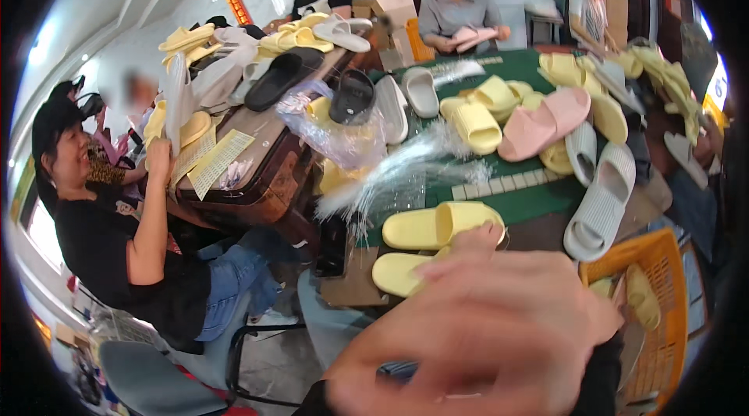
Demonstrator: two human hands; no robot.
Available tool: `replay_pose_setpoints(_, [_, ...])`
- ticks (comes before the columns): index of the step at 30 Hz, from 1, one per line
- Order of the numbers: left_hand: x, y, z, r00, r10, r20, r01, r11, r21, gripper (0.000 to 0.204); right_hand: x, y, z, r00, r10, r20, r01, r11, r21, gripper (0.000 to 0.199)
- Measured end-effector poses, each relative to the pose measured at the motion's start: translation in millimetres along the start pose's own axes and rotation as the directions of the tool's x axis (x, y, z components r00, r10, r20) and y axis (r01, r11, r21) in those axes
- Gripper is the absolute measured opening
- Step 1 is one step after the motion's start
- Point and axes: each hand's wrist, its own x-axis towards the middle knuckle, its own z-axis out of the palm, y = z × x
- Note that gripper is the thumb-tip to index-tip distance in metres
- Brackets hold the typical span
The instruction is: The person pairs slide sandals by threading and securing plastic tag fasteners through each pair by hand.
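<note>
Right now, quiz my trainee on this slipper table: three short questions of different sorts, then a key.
1. True or false: the big blurred hand close to the camera grips a pink slipper.
2. Multiple choice: the two yellow slippers nearest that hand lie A) in the orange basket, B) at the near edge of the green table, C) on the floor.
3. Fill in: the single pink slipper lies among ___ and grey ones.

Key: 1 false, the hand is blurred and no pink slipper is in it; 2 B; 3 yellow.
</note>
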Motion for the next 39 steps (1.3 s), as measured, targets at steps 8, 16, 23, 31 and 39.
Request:
replay_pose_setpoints(8, [0.8,-2.9,-6.0,1.0,0.006,0.031,-0.005,1.0,-0.02,0.026,14.8,-35.8,-17.3,0.988,0.137,-0.072,-0.13,0.987,0.097,0.022])
replay_pose_setpoints(16, [3.4,9.7,4.9,0.996,0.076,-0.036,-0.079,0.995,-0.066,0.012,17.2,-47.1,-32.5,0.982,-0.188,0.031,0.19,0.979,-0.079,0.021])
replay_pose_setpoints(23, [-0.1,2.3,3.9,0.997,0.065,-0.031,-0.065,0.998,-0.025,0.012,16.2,-46.6,-40.6,0.988,0.013,0.152,-0.01,1.0,-0.018,0.017])
replay_pose_setpoints(31, [-6.7,-15.0,1.9,1.0,0.002,-0.015,-0.002,1.0,-0.02,0.02,7.5,-57.5,-12.2,0.99,0.117,-0.082,-0.123,0.99,-0.073,0.016])
replay_pose_setpoints(39, [-4.5,-4.6,-0.5,0.999,0.033,0.025,-0.032,0.999,-0.036,0.019,10.5,-73.2,-23.8,0.96,0.225,0.164,-0.205,0.97,-0.13,0.013])
